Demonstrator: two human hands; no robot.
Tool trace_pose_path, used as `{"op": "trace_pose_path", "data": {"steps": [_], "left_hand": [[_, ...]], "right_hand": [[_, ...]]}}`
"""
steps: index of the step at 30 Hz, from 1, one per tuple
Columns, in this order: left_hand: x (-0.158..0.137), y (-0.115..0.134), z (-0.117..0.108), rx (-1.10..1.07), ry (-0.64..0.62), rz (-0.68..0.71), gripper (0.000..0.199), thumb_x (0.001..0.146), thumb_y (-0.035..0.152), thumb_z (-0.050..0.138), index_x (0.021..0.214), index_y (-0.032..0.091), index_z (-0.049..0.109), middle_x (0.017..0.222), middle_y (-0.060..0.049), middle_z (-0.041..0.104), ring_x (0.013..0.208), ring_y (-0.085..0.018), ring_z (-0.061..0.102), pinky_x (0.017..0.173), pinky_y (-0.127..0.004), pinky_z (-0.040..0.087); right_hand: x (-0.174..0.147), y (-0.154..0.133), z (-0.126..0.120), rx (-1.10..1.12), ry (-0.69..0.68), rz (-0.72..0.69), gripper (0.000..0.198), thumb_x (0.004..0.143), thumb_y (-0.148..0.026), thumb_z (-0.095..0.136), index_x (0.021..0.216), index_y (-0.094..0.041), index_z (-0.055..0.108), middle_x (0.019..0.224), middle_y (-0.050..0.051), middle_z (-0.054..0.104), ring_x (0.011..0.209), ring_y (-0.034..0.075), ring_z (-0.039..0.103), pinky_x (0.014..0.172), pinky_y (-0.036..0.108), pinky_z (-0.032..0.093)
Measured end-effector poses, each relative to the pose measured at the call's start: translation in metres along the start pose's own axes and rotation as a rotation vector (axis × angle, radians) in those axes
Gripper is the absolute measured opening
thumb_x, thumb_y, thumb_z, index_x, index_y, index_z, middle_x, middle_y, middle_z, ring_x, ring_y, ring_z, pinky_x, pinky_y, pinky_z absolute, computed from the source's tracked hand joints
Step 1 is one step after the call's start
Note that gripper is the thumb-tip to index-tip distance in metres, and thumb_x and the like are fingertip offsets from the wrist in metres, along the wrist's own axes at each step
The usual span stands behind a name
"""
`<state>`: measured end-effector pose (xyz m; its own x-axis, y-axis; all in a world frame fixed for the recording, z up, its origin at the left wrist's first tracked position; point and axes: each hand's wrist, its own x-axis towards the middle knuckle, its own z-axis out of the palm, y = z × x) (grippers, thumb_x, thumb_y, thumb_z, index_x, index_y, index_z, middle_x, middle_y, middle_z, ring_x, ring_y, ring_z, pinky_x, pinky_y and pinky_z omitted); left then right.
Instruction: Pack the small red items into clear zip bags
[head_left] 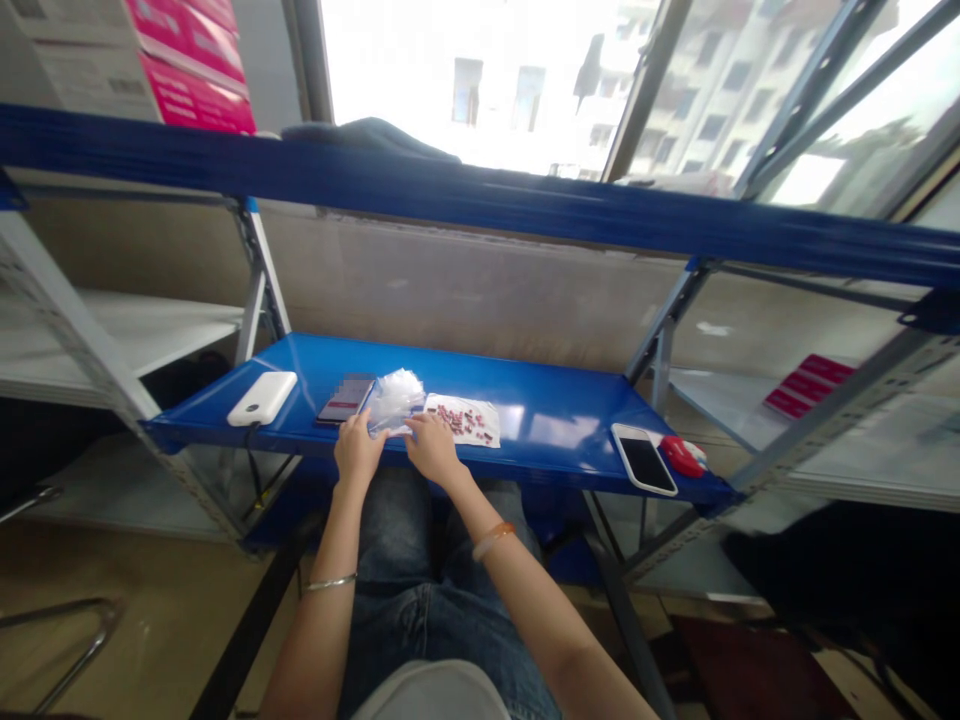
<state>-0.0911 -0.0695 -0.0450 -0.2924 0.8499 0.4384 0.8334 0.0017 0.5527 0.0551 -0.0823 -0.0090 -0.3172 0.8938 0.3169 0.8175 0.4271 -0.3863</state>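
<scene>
A crumpled heap of clear plastic bags point(397, 392) lies at the front of the blue shelf. My left hand point(358, 450) is at its near left side, thumb and fingers closed on the plastic. From the right, my right hand point(433, 448) pinches the near edge of the same plastic, its fingertips partly hidden. Just beside my right hand is a white sheet point(491, 425) with many small dark-red pieces point(472, 418) scattered over it; their kind is too small to make out. Left of the bags lies a dark, flat stack of cards or packets point(345, 400).
A white power bank point(262, 398) with a cable sits at the shelf's left end. At the right end are a white-edged phone point(645, 460) and a red-and-white object point(684, 456). A blue upper beam point(480, 205) crosses above, with metal posts on both sides.
</scene>
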Motion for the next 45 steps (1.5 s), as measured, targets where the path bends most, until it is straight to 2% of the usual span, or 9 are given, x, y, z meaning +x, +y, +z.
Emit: {"op": "trace_pose_path", "data": {"steps": [3, 7, 14, 19, 23, 27, 31, 34, 45], "left_hand": [[-0.002, 0.000, 0.004, 0.051, 0.079, 0.010, 0.060, 0.074, 0.029, 0.064, 0.129, 0.015, 0.048, 0.121, -0.017, 0.056, 0.112, -0.034, 0.051, 0.087, -0.039, 0.045], [-0.003, -0.001, 0.007, 0.049, 0.119, 0.062, 0.055, 0.075, 0.028, 0.062, 0.126, 0.014, 0.051, 0.121, -0.017, 0.055, 0.112, -0.033, 0.050, 0.090, -0.040, 0.043], [0.000, -0.004, 0.007, -0.098, 0.242, 0.056, 0.036, 0.084, 0.032, 0.050, 0.114, 0.013, 0.059, 0.116, -0.016, 0.059, 0.111, -0.030, 0.051, 0.093, -0.042, 0.040], [-0.005, -0.006, -0.007, -0.241, 0.385, 0.094, 0.028, 0.086, 0.033, 0.045, 0.096, 0.014, 0.063, 0.090, -0.011, 0.065, 0.079, -0.020, 0.059, 0.083, -0.032, 0.045], [-0.038, -0.005, -0.016, -0.330, 0.411, 0.099, 0.025, 0.085, 0.038, 0.047, 0.085, 0.018, 0.062, 0.064, -0.002, 0.058, 0.060, -0.014, 0.053, 0.067, -0.023, 0.043], [-0.086, 0.001, -0.001, -0.280, 0.163, 0.158, 0.032, 0.085, 0.041, 0.045, 0.063, 0.022, 0.055, 0.053, 0.000, 0.054, 0.052, -0.013, 0.049, 0.060, -0.023, 0.039], [-0.115, 0.005, 0.038, -0.145, -0.482, 0.197, 0.035, 0.086, 0.040, 0.043, 0.061, 0.021, 0.059, 0.059, -0.001, 0.063, 0.055, -0.013, 0.055, 0.056, -0.023, 0.035], [-0.120, 0.002, 0.063, 0.010, -0.816, 0.170, 0.025, 0.084, 0.034, 0.048, 0.074, 0.021, 0.066, 0.072, -0.002, 0.070, 0.068, -0.015, 0.063, 0.059, -0.023, 0.036], [-0.119, -0.008, 0.074, 0.058, -0.868, 0.164, 0.023, 0.085, 0.031, 0.048, 0.086, 0.024, 0.069, 0.088, -0.002, 0.073, 0.085, -0.018, 0.066, 0.066, -0.023, 0.040]], "right_hand": [[-0.008, -0.007, 0.013, -0.056, -0.117, -0.087, 0.029, 0.087, -0.022, 0.044, 0.107, -0.018, 0.065, 0.124, 0.010, 0.058, 0.121, 0.027, 0.045, 0.096, 0.043, 0.037], [-0.014, -0.007, 0.017, -0.044, -0.130, -0.110, 0.030, 0.088, -0.022, 0.043, 0.110, -0.019, 0.063, 0.127, 0.009, 0.056, 0.127, 0.026, 0.040, 0.099, 0.043, 0.036], [-0.016, 0.019, -0.032, -0.072, -0.011, -0.066, 0.033, 0.088, -0.025, 0.045, 0.116, -0.017, 0.060, 0.128, 0.013, 0.055, 0.125, 0.028, 0.041, 0.102, 0.047, 0.030], [-0.039, 0.090, -0.084, -0.191, 0.194, 0.205, 0.040, 0.088, -0.030, 0.046, 0.124, -0.015, 0.054, 0.130, 0.016, 0.053, 0.121, 0.029, 0.046, 0.098, 0.046, 0.034], [-0.081, 0.170, -0.121, -0.372, 0.331, 0.700, 0.050, 0.087, -0.036, 0.045, 0.129, -0.009, 0.047, 0.130, 0.022, 0.050, 0.119, 0.035, 0.045, 0.094, 0.050, 0.036], [-0.119, 0.232, -0.139, -0.462, 0.421, 1.072, 0.072, 0.080, -0.050, 0.053, 0.127, 0.005, 0.044, 0.121, 0.033, 0.049, 0.113, 0.042, 0.047, 0.090, 0.054, 0.037], [-0.129, 0.259, -0.141, -0.415, 0.363, 1.165, 0.082, 0.076, -0.059, 0.054, 0.124, 0.008, 0.047, 0.123, 0.033, 0.047, 0.116, 0.042, 0.044, 0.094, 0.055, 0.033], [-0.125, 0.266, -0.140, -0.423, 0.376, 1.189, 0.078, 0.075, -0.059, 0.054, 0.120, 0.004, 0.054, 0.127, 0.032, 0.045, 0.118, 0.042, 0.040, 0.095, 0.056, 0.032], [-0.121, 0.272, -0.141, -0.438, 0.366, 1.155, 0.070, 0.072, -0.059, 0.056, 0.112, -0.002, 0.062, 0.127, 0.030, 0.046, 0.117, 0.041, 0.041, 0.093, 0.058, 0.033]]}}
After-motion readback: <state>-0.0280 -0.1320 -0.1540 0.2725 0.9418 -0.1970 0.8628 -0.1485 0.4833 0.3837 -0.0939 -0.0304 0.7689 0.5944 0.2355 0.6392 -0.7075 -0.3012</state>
